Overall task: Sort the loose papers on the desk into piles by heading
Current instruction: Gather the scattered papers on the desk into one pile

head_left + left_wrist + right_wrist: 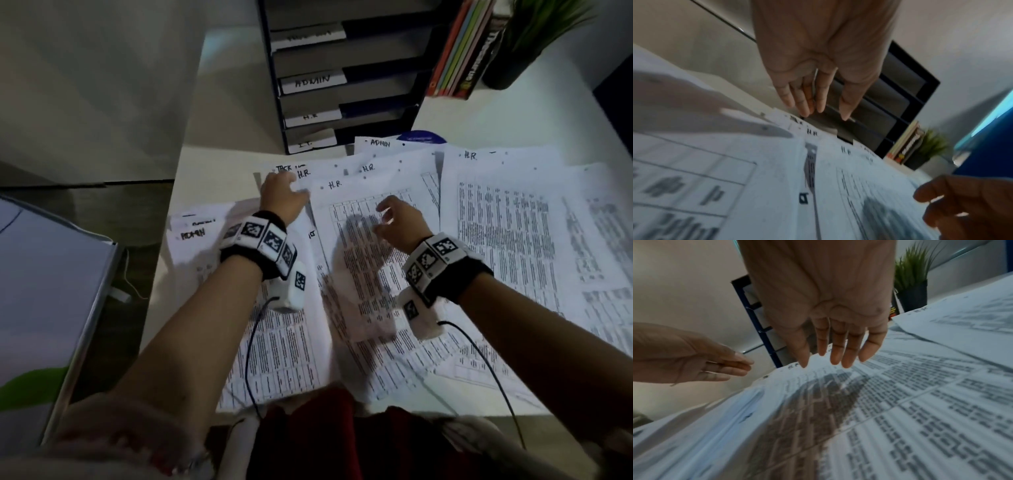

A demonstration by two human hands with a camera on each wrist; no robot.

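Printed sheets with handwritten headings cover the white desk (pixel 219 164). A middle sheet headed H.R. (pixel 363 260) lies under my right hand (pixel 394 216), which hovers just above it with straight, spread fingers (pixel 838 352) and holds nothing. My left hand (pixel 286 197) reaches to the far left of that sheet, fingers straight (pixel 813 100), over sheets headed H.R. and TECH (pixel 284 168). An ADMIN pile (pixel 198 246) lies at the left. Another H.R. sheet (pixel 513 222) lies at the right, and an ADMIN sheet (pixel 380 143) at the back.
A black tray rack (pixel 342 85) with labels ADMIN, H.R. and I.T. stands at the back of the desk. Leaning books (pixel 459 51) and a potted plant (pixel 513 51) stand to its right. A blue round thing (pixel 423 136) peeks from under the papers. A grey box (pixel 51 291) sits off the desk's left edge.
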